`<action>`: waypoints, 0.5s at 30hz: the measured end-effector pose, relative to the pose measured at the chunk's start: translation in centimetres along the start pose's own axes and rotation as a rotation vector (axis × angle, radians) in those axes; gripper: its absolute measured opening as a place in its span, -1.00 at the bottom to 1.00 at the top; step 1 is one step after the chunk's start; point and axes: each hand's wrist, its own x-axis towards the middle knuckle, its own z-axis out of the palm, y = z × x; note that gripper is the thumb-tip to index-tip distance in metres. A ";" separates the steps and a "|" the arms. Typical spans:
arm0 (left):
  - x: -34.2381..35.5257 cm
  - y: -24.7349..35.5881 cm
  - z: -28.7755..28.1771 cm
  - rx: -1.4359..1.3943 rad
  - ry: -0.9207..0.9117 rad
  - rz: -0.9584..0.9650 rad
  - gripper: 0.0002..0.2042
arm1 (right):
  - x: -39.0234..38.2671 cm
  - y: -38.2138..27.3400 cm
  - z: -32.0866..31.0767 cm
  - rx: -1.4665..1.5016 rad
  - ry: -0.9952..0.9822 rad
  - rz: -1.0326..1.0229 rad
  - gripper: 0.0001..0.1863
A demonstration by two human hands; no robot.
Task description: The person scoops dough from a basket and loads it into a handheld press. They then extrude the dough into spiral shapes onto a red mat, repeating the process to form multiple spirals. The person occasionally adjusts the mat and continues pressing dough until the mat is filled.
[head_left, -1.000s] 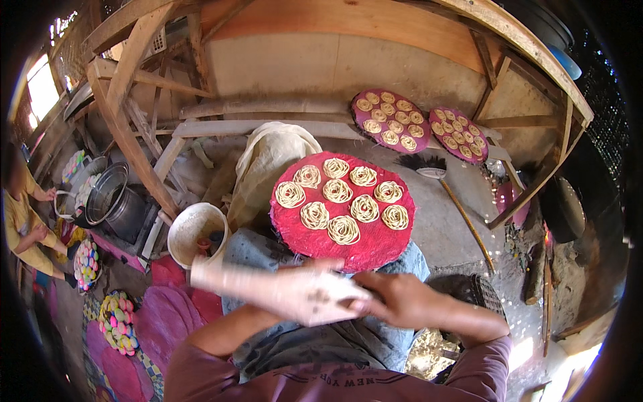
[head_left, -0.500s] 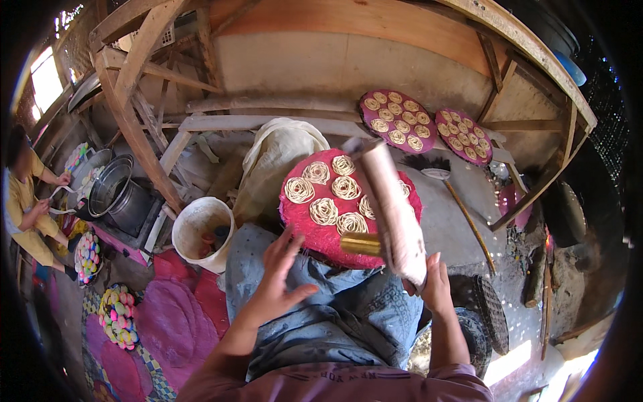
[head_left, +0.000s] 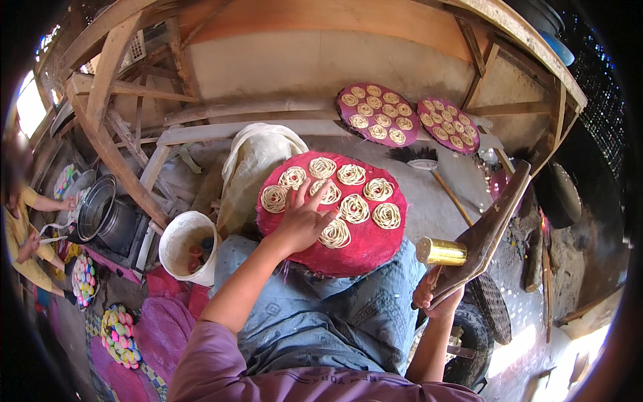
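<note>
The red tray sits across the lap, and it carries a spread of pale noodle coils, with bare cloth showing along its near edge. Beyond the tray and to its right, two more trays lie side by side, both dotted with the same kind of coils. Just left of the tray stands the white bucket, a small reddish-brown piece and a dark one down inside it. Further left of the tray there's the metal pot up on a stove; what's in it I can't tell. To the right of the tray and nearer the body, a black tub is partly hidden by the arm, something pale inside. And the hands are well apart! The left hand reaches over the tray, palm down, fingers spread and holding nothing I can see, right above the middle coils; whether the fingertips touch is hard to say. Out to the right of the tray, the right hand is wrapped around the lower end of the wooden tool, which tilts up and away, its gold tube pointing at the tray.
</note>
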 end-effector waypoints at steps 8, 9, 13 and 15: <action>0.0 0.3 0.0 0.010 0.002 -0.043 -0.30 | 0.0 -0.6 -1.6 -0.055 -0.046 -0.030 -0.24; 0.0 0.3 -0.1 0.014 0.028 -0.022 -0.31 | 0.2 -0.5 -1.6 -0.057 -0.042 -0.040 -0.24; -0.3 0.1 -0.7 0.075 -0.036 -0.044 -0.33 | 0.5 -0.2 -1.3 -0.068 -0.047 -0.027 -0.23; -0.4 0.2 -1.4 0.069 -0.004 -0.056 -0.31 | 0.5 -0.2 -1.1 -0.051 -0.057 -0.024 -0.23</action>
